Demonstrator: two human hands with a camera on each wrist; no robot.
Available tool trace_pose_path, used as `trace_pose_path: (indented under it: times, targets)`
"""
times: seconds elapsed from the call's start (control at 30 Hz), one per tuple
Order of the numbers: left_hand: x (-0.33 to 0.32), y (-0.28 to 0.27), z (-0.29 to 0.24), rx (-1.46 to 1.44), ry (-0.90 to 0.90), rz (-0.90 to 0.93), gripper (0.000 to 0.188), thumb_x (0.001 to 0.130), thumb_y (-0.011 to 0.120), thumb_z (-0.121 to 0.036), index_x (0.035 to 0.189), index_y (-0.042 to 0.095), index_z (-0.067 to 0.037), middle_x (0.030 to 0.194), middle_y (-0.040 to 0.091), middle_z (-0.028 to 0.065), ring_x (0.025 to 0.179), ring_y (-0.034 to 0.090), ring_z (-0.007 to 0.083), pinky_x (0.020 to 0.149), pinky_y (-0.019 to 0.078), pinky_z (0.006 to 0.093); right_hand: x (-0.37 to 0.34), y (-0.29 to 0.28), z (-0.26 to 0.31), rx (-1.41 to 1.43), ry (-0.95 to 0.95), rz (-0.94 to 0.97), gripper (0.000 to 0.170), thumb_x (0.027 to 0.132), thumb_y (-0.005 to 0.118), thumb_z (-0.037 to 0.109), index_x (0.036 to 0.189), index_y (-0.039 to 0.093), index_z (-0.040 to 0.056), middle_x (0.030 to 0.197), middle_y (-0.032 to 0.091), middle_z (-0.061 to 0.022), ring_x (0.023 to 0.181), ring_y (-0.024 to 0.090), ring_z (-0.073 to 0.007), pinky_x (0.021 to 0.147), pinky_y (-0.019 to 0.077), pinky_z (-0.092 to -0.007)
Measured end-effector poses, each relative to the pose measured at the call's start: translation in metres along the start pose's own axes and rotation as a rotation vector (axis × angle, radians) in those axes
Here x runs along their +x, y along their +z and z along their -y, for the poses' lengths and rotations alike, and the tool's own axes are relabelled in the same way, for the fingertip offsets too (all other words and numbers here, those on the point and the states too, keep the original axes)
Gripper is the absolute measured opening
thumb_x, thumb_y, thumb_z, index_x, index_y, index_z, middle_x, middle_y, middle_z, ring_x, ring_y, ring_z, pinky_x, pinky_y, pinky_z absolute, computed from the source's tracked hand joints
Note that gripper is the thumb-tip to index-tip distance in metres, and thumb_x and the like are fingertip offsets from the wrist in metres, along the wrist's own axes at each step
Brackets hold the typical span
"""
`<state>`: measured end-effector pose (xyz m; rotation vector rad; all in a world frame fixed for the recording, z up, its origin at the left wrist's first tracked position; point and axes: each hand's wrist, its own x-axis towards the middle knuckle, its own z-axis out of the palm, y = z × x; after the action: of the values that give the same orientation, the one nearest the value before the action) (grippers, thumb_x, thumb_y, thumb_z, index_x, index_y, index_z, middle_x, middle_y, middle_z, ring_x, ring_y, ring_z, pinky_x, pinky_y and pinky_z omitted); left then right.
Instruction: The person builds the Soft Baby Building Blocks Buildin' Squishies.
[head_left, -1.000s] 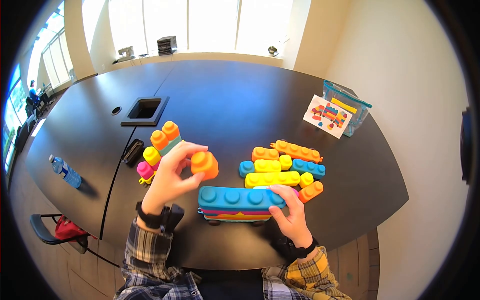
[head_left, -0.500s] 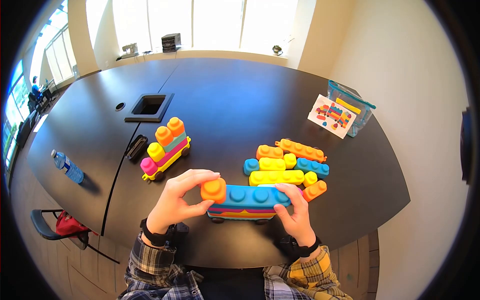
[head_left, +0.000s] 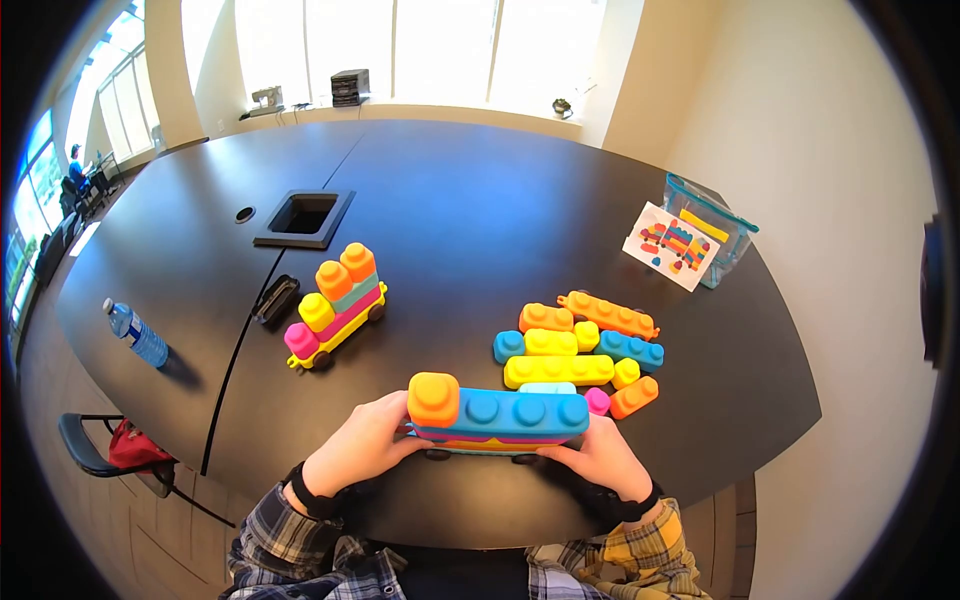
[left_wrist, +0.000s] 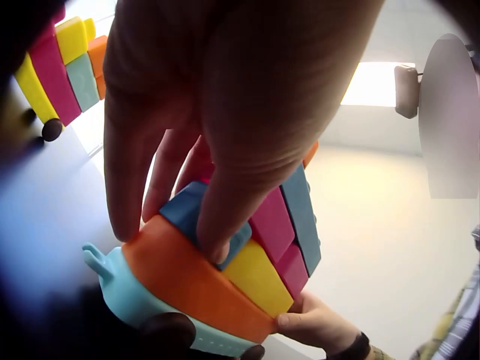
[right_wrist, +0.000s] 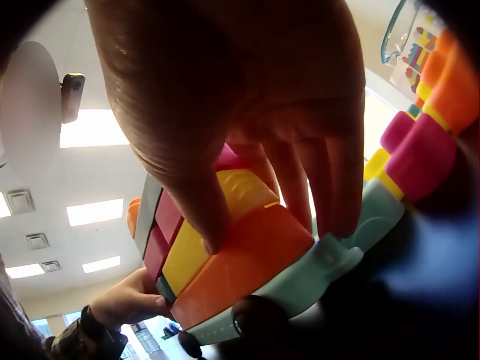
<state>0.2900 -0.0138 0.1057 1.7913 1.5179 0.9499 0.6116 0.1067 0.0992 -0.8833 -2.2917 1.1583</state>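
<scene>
The wheeled block train car (head_left: 500, 428) is upright by the table's (head_left: 450, 230) near edge, its long axis running left to right (a coupling (left_wrist: 96, 261) juts from each end of the light-blue base (left_wrist: 124, 289)), an orange block (head_left: 433, 398) topping the left end. The left hand (head_left: 355, 443) and right hand (head_left: 612, 460) each grip one end, thumbs on the near side, fingers curled behind. Toward the table's left edge, the label (head_left: 148, 343) on the water bottle (head_left: 125, 320) is too small to read.

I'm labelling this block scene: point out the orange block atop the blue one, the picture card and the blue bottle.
Orange block (head_left: 433, 397), head view: its studded top.
Picture card (head_left: 672, 246), head view: printed middle.
Blue bottle (head_left: 137, 335), head view: mid-body.
</scene>
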Motion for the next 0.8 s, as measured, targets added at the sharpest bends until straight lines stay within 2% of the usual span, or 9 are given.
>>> trace_pose_path:
  times: [0.13,0.23,0.27,0.3,0.37,0.43,0.47,0.53,0.8]
  targets:
    - [0.015,-0.022,-0.018,0.021,0.01,-0.089,0.055,0.088,0.078,0.003,0.139,0.056,0.0,0.119,0.074,0.0144,0.106,0.076,0.027,0.088,0.0626,0.037,0.017,-0.013,0.019,-0.021,-0.075,-0.061,0.049,0.088,0.087,0.018,0.128,0.066,0.0004,0.111,0.078,-0.0158,0.1,0.077,-0.0286,0.09,0.0607,-0.0382]
    - [0.049,-0.043,-0.015,0.012,0.046,-0.227,0.056,0.089,0.073,0.006,0.142,0.054,0.001,0.121,0.072,0.0147,0.107,0.075,0.0253,0.083,0.0616,0.0348,0.051,-0.032,0.045,-0.247,-0.046,-0.133,0.056,0.085,0.088,0.02,0.131,0.063,0.0003,0.111,0.076,-0.0212,0.1,0.075,-0.0384,0.088,0.0607,-0.0431]
    - [0.066,-0.047,-0.014,0.006,0.112,-0.324,0.047,0.088,0.071,0.006,0.133,0.057,0.002,0.104,0.071,0.0182,0.099,0.075,0.0324,0.081,0.06,0.0377,0.071,-0.037,0.039,-0.275,-0.122,-0.187,0.06,0.085,0.087,0.02,0.133,0.059,0.0003,0.111,0.075,-0.0223,0.1,0.074,-0.0404,0.088,0.0605,-0.0436]
    - [0.088,-0.052,0.002,0.107,0.214,-0.396,0.048,0.088,0.072,0.005,0.133,0.057,0.0,0.103,0.071,0.0187,0.102,0.073,0.0361,0.084,0.0586,0.0396,0.094,-0.04,0.027,-0.302,-0.198,-0.244,0.063,0.085,0.087,0.02,0.136,0.055,0.0004,0.11,0.075,-0.0235,0.101,0.073,-0.0424,0.089,0.0602,-0.0442]
    - [0.122,-0.057,0.0,0.139,0.15,-0.468,0.048,0.087,0.073,0.003,0.132,0.058,-0.001,0.105,0.072,0.0204,0.105,0.071,0.0391,0.087,0.0575,0.0425,0.141,-0.049,0.018,-0.235,-0.236,-0.283,0.067,0.085,0.085,0.016,0.139,0.049,0.0006,0.113,0.075,-0.0236,0.105,0.073,-0.0424,0.09,0.0596,-0.0452]
    - [0.163,-0.054,0.033,0.144,0.151,-0.563,0.047,0.087,0.075,0.001,0.13,0.057,-0.001,0.106,0.073,0.0226,0.105,0.07,0.0428,0.087,0.0572,0.0458,0.186,-0.057,0.002,-0.208,-0.198,-0.291,0.065,0.084,0.085,0.014,0.138,0.05,0.0004,0.114,0.075,-0.0233,0.107,0.073,-0.0421,0.092,0.0592,-0.0455]
    - [0.173,-0.051,0.041,0.144,0.157,-0.566,0.047,0.087,0.075,0.001,0.13,0.057,-0.001,0.106,0.073,0.0226,0.105,0.07,0.0428,0.087,0.0572,0.0458,0.202,-0.059,-0.007,-0.178,-0.156,-0.3,0.063,0.084,0.084,0.012,0.137,0.052,0.0003,0.116,0.075,-0.023,0.109,0.073,-0.0418,0.093,0.0588,-0.0459]
    - [0.191,-0.047,0.051,0.154,-0.033,-0.54,0.047,0.087,0.076,-0.002,0.13,0.056,0.0,0.108,0.073,0.0258,0.108,0.069,0.0475,0.09,0.0562,0.0506,0.222,-0.058,-0.022,-0.176,-0.119,-0.272,0.062,0.083,0.084,0.011,0.136,0.053,0.0007,0.118,0.075,-0.023,0.111,0.073,-0.0411,0.095,0.0583,-0.0458]
    - [0.2,-0.031,0.093,0.213,-0.168,-0.481,0.039,0.089,0.075,-0.001,0.123,0.055,0.001,0.113,0.072,0.0289,0.114,0.065,0.0499,0.095,0.0546,0.0538,0.24,-0.044,-0.056,-0.178,-0.037,-0.119,0.065,0.083,0.087,0.016,0.137,0.055,0.0024,0.121,0.074,-0.0227,0.116,0.071,-0.0393,0.099,0.0566,-0.0447]
